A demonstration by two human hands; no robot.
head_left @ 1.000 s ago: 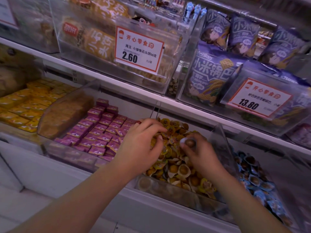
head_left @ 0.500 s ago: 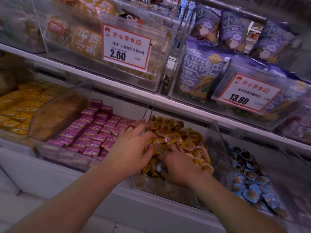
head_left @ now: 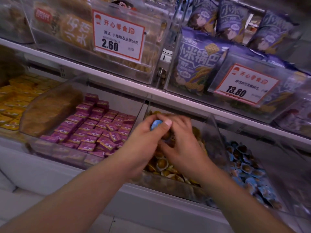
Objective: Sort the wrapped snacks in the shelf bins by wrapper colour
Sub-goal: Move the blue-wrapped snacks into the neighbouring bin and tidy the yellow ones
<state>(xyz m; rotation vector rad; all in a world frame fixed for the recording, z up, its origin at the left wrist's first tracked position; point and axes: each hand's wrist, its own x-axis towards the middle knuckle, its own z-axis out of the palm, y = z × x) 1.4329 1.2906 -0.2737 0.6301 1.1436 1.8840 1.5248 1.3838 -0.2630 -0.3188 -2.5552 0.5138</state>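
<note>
Both hands are over the clear bin of yellow-wrapped snacks (head_left: 164, 165) on the lower shelf. My left hand (head_left: 144, 142) pinches a blue-wrapped snack (head_left: 156, 124) between thumb and fingers, lifted just above the yellow pile. My right hand (head_left: 183, 145) lies fingers-down among the yellow snacks, right beside the left hand and hiding what is under it. The bin of blue-wrapped snacks (head_left: 249, 174) sits directly to the right. A bin of purple-wrapped squares (head_left: 94, 128) lies to the left.
Yellow packets (head_left: 15, 101) fill the far-left bin. Clear dividers (head_left: 217, 138) stand between bins. The upper shelf (head_left: 117, 81) overhangs, carrying bins with price cards "2.60" (head_left: 117, 37) and "13.80" (head_left: 244, 84) and purple snack bags (head_left: 196, 64).
The left hand, earlier spread flat on the yellow pile, now holds a blue-wrapped snack raised above it. The right hand has slid further back into the bin. The view has moved closer.
</note>
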